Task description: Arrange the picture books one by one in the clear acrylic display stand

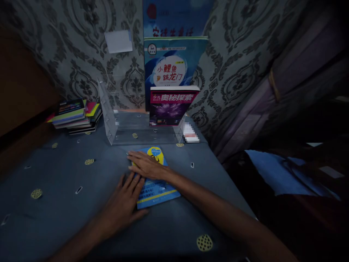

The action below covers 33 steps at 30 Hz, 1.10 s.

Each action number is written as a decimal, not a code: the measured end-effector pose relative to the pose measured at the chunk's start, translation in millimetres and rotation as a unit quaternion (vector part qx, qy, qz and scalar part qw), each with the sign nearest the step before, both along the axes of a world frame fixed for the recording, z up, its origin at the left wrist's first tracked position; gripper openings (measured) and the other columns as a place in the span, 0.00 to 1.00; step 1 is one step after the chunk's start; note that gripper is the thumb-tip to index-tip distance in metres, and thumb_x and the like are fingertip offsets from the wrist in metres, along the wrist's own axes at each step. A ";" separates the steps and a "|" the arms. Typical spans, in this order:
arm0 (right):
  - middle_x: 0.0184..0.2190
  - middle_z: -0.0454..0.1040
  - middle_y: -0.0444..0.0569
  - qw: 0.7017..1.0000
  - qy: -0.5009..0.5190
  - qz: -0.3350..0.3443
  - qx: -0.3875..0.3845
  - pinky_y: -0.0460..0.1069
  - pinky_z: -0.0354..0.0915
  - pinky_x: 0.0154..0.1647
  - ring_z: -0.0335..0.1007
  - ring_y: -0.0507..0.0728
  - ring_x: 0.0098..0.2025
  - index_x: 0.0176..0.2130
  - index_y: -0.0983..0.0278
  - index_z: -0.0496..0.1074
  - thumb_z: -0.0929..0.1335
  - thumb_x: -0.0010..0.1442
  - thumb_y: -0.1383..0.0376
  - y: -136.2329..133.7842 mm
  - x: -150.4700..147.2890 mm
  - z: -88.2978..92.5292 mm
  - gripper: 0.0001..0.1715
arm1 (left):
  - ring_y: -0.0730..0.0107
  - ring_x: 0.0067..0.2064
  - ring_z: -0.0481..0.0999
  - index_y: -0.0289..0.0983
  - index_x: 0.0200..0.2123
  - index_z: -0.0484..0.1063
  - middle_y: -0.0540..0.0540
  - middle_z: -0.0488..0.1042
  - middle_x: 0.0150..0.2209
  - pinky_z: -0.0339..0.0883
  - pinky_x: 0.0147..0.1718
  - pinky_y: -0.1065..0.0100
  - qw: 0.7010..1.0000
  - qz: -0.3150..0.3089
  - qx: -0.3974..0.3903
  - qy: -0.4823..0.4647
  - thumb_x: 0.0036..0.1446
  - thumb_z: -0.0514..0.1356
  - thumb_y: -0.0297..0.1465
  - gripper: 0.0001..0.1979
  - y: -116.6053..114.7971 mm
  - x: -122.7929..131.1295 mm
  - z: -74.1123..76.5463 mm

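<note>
A blue and yellow book lies flat on the patterned blue-grey cloth, its cover facing up. Across its upper part rests my right hand, fingers stretched out to the left and covering some of the title. My left hand is spread along the book's left edge, its fingertips close to or touching the right hand. Behind the book stands a clear acrylic rack in steps. On its right side are a purple and pink book, a teal book and a taller blue book, each upright behind the other.
At the back left is a stack of several books. A pixelated white item lies by the rack's right foot. Patterned wallpaper rises behind, with a tied curtain at right. Beyond the table's right edge is a blue sheet.
</note>
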State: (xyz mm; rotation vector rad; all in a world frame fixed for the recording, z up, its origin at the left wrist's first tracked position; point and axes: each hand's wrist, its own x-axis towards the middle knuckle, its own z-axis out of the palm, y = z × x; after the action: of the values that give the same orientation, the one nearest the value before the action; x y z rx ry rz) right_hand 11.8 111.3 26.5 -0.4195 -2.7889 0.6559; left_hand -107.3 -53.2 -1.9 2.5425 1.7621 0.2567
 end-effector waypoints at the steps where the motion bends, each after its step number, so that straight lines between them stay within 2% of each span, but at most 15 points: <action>1: 0.68 0.57 0.63 1.000 -0.005 -0.023 0.007 0.60 0.49 0.71 0.49 0.62 0.71 0.64 0.72 0.62 0.61 0.70 0.57 6.0 2.4 -1.8 0.30 | 0.40 0.71 0.48 0.35 0.71 0.47 0.32 0.52 0.70 0.51 0.63 0.37 1.000 -0.002 0.001 0.005 0.62 0.54 0.54 0.43 0.7 -0.6 -0.8; 5: 0.68 0.57 0.64 0.995 -0.013 -0.099 0.007 0.63 0.49 0.71 0.49 0.64 0.71 0.65 0.71 0.62 0.62 0.69 0.57 30.1 22.1 -11.6 0.31 | 0.42 0.71 0.47 0.35 0.71 0.44 0.34 0.49 0.71 0.51 0.64 0.38 1.000 -0.013 -0.002 0.016 0.64 0.52 0.52 0.41 2.7 -3.1 2.6; 11: 0.70 0.54 0.61 0.991 0.041 -0.121 -0.037 0.63 0.46 0.72 0.44 0.62 0.73 0.67 0.69 0.58 0.58 0.71 0.54 46.9 66.3 -29.0 0.33 | 0.46 0.72 0.43 0.36 0.72 0.42 0.36 0.47 0.71 0.49 0.65 0.40 0.998 -0.046 -0.046 0.026 0.66 0.50 0.50 0.39 9.2 -13.1 21.4; 16: 0.68 0.59 0.59 0.983 0.105 -0.128 -0.082 0.63 0.50 0.70 0.48 0.61 0.71 0.64 0.66 0.64 0.56 0.71 0.51 45.8 91.2 -34.3 0.33 | 0.48 0.72 0.42 0.41 0.72 0.39 0.37 0.47 0.71 0.46 0.65 0.40 0.994 -0.066 -0.090 0.008 0.65 0.52 0.51 0.41 13.7 -23.7 36.6; 19: 0.66 0.63 0.56 0.975 0.137 -0.137 -0.110 0.63 0.53 0.69 0.54 0.60 0.70 0.62 0.62 0.66 0.56 0.71 0.51 45.7 101.0 -33.7 0.30 | 0.49 0.72 0.44 0.41 0.71 0.43 0.37 0.48 0.71 0.44 0.66 0.40 0.992 -0.065 -0.107 0.000 0.64 0.51 0.54 0.41 19.6 -27.5 40.3; 22: 0.64 0.67 0.52 0.968 0.160 -0.143 -0.131 0.62 0.56 0.68 0.60 0.59 0.67 0.62 0.59 0.67 0.57 0.71 0.52 47.2 105.4 -34.3 0.27 | 0.53 0.72 0.45 0.40 0.71 0.46 0.37 0.47 0.71 0.42 0.67 0.43 0.993 -0.053 -0.103 -0.006 0.67 0.47 0.52 0.36 39.6 -27.0 39.5; 29: 0.64 0.66 0.54 0.970 0.149 -0.136 -0.136 0.61 0.56 0.67 0.61 0.58 0.66 0.64 0.62 0.63 0.56 0.71 0.56 49.9 105.6 -34.3 0.28 | 0.53 0.72 0.45 0.31 0.70 0.48 0.34 0.48 0.71 0.40 0.67 0.43 0.995 -0.041 -0.085 -0.011 0.69 0.45 0.48 0.35 119.6 -8.9 34.4; 33: 0.64 0.66 0.52 0.968 0.151 -0.144 -0.140 0.60 0.57 0.67 0.62 0.58 0.65 0.65 0.61 0.61 0.56 0.71 0.56 50.2 105.5 -32.2 0.28 | 0.54 0.72 0.44 0.30 0.69 0.48 0.33 0.47 0.71 0.42 0.68 0.45 0.993 -0.080 -0.080 -0.011 0.69 0.45 0.46 0.34 136.7 2.9 34.9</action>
State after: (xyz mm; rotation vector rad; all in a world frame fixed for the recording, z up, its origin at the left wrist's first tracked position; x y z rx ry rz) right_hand 117.4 161.6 -5.7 -0.6998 -2.2973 0.9549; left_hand -104.4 83.6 33.0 2.5372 1.4935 0.1291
